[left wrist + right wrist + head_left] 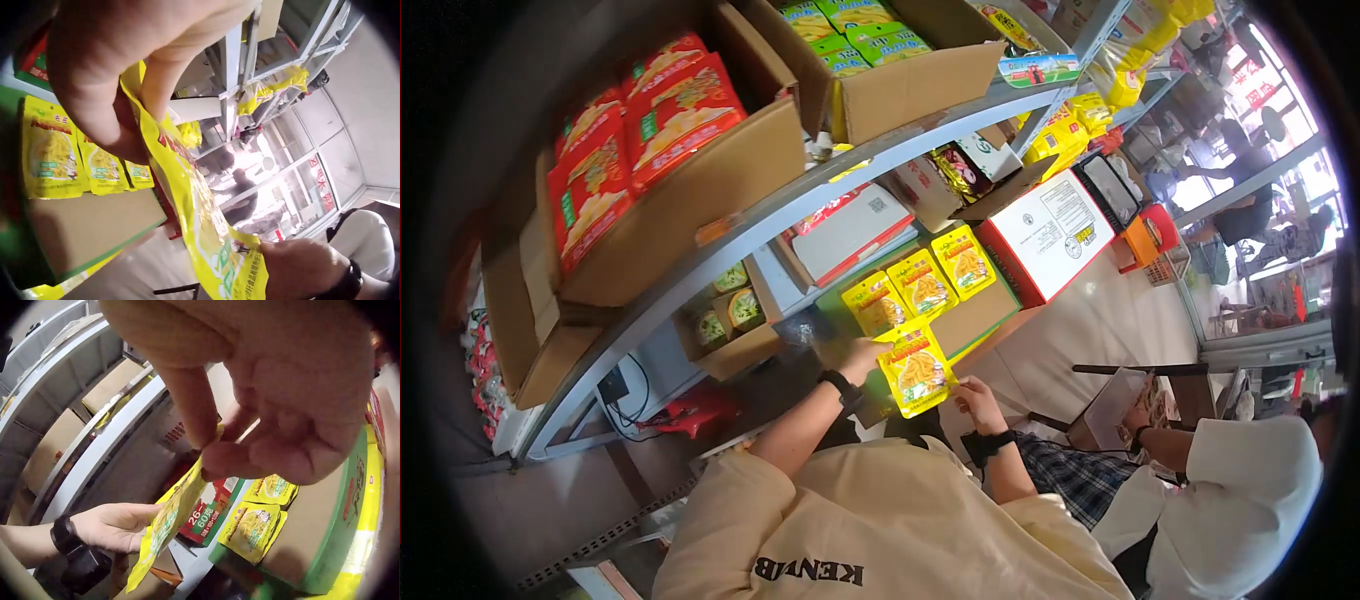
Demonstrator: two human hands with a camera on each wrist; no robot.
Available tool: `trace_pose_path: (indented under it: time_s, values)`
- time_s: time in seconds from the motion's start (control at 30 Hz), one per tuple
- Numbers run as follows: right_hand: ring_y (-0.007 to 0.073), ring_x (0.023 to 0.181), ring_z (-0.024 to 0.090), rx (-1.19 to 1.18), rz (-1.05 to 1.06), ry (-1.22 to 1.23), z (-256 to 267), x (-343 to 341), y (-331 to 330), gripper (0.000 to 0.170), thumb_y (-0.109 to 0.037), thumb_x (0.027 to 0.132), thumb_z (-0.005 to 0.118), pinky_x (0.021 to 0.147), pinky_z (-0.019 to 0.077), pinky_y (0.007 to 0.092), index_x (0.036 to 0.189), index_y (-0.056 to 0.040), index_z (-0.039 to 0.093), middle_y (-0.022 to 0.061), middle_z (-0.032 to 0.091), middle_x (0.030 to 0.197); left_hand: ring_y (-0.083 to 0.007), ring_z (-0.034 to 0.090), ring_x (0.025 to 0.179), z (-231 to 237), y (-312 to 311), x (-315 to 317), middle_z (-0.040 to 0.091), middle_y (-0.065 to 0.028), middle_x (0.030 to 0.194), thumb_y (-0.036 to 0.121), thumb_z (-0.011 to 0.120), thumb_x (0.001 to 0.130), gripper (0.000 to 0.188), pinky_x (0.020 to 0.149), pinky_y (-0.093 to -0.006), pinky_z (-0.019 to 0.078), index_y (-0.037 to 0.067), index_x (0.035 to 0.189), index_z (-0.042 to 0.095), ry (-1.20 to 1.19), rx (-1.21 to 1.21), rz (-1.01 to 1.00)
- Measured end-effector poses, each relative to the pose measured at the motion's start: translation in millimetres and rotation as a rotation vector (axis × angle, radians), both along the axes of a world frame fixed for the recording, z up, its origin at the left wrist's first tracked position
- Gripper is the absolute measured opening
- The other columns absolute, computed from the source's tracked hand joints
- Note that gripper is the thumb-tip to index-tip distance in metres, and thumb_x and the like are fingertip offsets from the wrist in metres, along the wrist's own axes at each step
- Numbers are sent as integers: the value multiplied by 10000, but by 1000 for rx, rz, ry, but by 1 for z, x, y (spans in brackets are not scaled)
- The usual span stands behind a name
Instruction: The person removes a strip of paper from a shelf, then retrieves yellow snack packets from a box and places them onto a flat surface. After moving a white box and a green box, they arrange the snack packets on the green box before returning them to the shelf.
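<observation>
Between both hands hangs a yellow snack packet [917,368] with a picture of food on its front. My left hand [862,362] pinches its upper left corner, thumb against fingers, as the left wrist view shows close up. At the opposite lower corner, my right hand [978,402] pinches the edge between thumb and fingertips [215,459]. Just beyond the held packet, three like packets [921,283] lie in a row on a cardboard box [982,318] with green sides. The held packet overlaps the nearest of them in the head view.
A shelf edge [700,240] curves above the work, bearing open cartons of red packets [685,120] and green packets [880,45]. A white carton with red edges [1050,235] stands right of the row. Another person in a white top [1240,500] is close on my right.
</observation>
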State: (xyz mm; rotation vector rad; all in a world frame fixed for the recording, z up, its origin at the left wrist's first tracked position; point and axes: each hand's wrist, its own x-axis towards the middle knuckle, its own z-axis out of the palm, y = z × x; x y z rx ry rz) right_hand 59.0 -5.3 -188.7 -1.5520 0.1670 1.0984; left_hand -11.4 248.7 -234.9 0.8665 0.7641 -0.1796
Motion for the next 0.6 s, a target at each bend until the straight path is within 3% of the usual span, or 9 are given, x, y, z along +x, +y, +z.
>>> trace_pose_path:
  time_s: [0.13, 0.17, 0.33, 0.4, 0.47, 0.5, 0.6]
  values:
    - [130, 626, 582, 87, -106, 107, -50, 39, 13, 146, -125, 847, 539, 578, 483, 244, 959, -37, 504, 43, 574, 739, -177, 581, 924, -18, 3, 25, 598, -72, 1008, 116, 621, 783, 299, 764, -320, 476, 30, 1057, 538, 149, -31, 134]
    - [165, 673, 617, 73, -95, 98, -61, 49, 16, 189, -109, 844, 525, 618, 515, 272, 1001, -11, 483, 70, 578, 763, -183, 566, 960, -23, 4, 38, 584, -59, 1050, 117, 606, 788, 357, 779, -334, 476, 72, 1126, 499, 290, 17, 129]
    - [197, 696, 634, 3, -152, 21, -104, 101, 46, 194, -87, 845, 496, 639, 531, 286, 1007, 17, 480, 118, 593, 825, -202, 587, 954, -69, 11, 97, 584, -60, 1038, 94, 527, 815, 281, 805, -355, 488, 71, 1095, 521, 170, 66, 230]
    - [200, 708, 634, -24, -146, -62, -103, 121, 63, 204, -84, 848, 489, 652, 534, 288, 1019, 26, 478, 129, 595, 843, -197, 591, 940, -86, 18, 124, 591, -65, 1020, 79, 518, 802, 265, 806, -349, 483, 59, 1066, 535, 161, 167, 308]
    - [205, 730, 633, -3, -146, -84, -115, 137, 75, 227, -76, 849, 490, 673, 535, 290, 1036, 51, 467, 137, 590, 865, -193, 588, 938, -168, 35, 138, 596, -70, 1005, 68, 510, 791, 257, 797, -332, 478, 42, 1045, 543, 108, 520, 209]
    - [207, 733, 633, 10, -171, -85, -122, 143, 82, 232, -74, 849, 490, 678, 535, 291, 1038, 57, 464, 137, 589, 868, -187, 581, 941, -145, 40, 144, 599, -61, 983, 79, 499, 795, 228, 799, -313, 466, 36, 1012, 557, 188, 539, 99]
    - [218, 797, 623, 10, -167, -26, -133, 154, 90, 252, -55, 837, 499, 734, 527, 299, 1050, 74, 456, 142, 579, 920, -178, 579, 903, -146, 41, 151, 598, -58, 944, 91, 482, 804, 203, 794, -299, 457, 31, 978, 567, 48, 350, 236]
